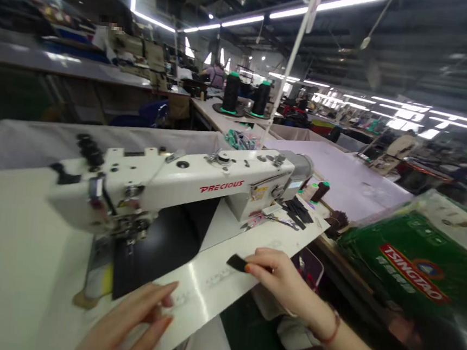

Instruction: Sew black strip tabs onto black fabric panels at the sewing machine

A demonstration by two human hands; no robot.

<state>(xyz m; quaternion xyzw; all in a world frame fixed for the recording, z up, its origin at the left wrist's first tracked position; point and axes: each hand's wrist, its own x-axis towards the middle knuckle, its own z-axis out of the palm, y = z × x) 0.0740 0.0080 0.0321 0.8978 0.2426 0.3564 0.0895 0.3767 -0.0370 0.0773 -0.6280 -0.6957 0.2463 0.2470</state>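
Lengthwise, a black strip (236,262) points leftward, pinched by the right hand (279,276); the left hand (128,322) gapes empty.

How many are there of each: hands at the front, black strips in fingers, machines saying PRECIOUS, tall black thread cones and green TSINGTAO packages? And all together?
Hands, left hand and right hand: 2
Held black strip: 1
PRECIOUS machine: 1
Tall black thread cones: 2
Green TSINGTAO package: 1
Total: 7
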